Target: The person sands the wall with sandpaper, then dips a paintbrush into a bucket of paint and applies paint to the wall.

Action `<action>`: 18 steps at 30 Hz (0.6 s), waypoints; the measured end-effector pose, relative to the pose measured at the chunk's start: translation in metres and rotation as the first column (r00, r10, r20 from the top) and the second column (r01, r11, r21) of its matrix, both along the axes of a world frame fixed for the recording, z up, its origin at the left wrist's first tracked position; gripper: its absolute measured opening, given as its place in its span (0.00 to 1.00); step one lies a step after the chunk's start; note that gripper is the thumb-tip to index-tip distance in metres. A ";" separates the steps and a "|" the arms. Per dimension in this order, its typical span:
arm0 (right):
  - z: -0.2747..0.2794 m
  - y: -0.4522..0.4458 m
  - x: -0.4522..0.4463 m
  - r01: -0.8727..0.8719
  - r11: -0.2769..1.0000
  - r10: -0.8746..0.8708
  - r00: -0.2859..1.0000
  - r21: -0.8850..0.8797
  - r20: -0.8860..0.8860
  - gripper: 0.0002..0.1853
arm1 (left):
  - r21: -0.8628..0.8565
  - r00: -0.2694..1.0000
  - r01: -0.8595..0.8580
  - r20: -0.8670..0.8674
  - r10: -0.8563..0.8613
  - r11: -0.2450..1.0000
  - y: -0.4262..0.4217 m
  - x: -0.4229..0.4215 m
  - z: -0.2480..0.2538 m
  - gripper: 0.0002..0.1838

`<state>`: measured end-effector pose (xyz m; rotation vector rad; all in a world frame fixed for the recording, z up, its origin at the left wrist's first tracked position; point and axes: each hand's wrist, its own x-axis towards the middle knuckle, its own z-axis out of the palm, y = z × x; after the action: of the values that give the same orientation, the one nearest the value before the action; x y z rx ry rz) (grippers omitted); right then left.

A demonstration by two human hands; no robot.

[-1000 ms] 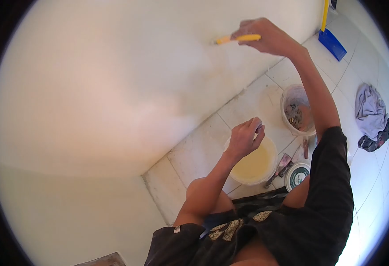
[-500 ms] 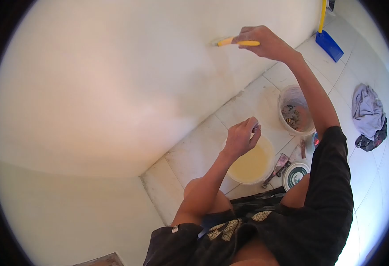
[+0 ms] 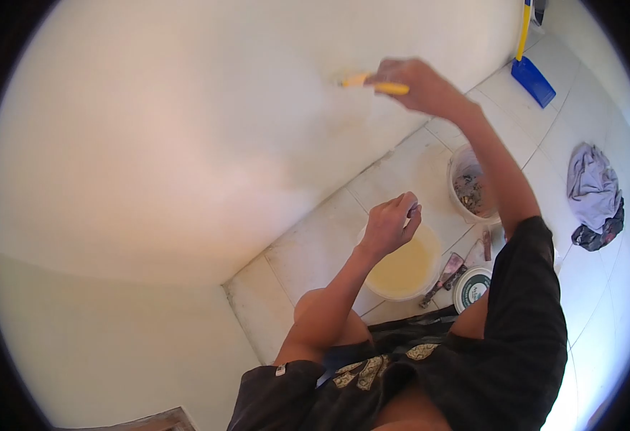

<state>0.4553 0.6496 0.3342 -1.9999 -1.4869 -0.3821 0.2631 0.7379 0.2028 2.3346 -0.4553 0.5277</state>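
My right hand (image 3: 417,85) is closed around the yellow handle of a paintbrush (image 3: 394,88). The brush's tip meets the pale wall (image 3: 257,108), though motion blurs it. Lower down, my left hand (image 3: 390,224) is held with its fingers curled in, and nothing shows sticking out of it. Beneath that hand stands a round tub of pale yellow liquid (image 3: 401,269), partly covered by the hand and wrist.
A bucket with debris inside (image 3: 453,188) stands behind my right forearm. Scrapers (image 3: 448,274) and a round lid (image 3: 473,289) lie by the tub. Farther right are a grey cloth (image 3: 592,185) and a blue dustpan (image 3: 533,82) on the tiled floor (image 3: 304,241).
My right hand has moved down and slightly left along the wall with the paintbrush. The left hand stays almost where it was. The view has shifted slightly.
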 end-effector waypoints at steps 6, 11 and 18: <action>-0.086 0.051 -0.003 -0.127 0.952 0.113 0.991 -0.280 -0.064 0.12 | 0.000 0.999 0.033 0.007 -0.033 0.999 -0.002 0.000 -0.001 0.08; -0.023 0.038 0.001 -0.037 0.999 0.036 0.999 0.038 0.026 0.11 | 0.010 1.000 -0.004 0.007 0.004 1.000 0.002 -0.006 0.005 0.07; -0.066 0.027 -0.018 -0.131 0.988 0.112 0.973 -0.085 -0.203 0.10 | 0.018 1.000 0.013 -0.007 -0.013 1.000 0.002 -0.007 0.006 0.07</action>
<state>0.4370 0.6761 0.2684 -1.9464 -1.5170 -0.0574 0.2561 0.7400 0.2088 2.3485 -0.4738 0.5114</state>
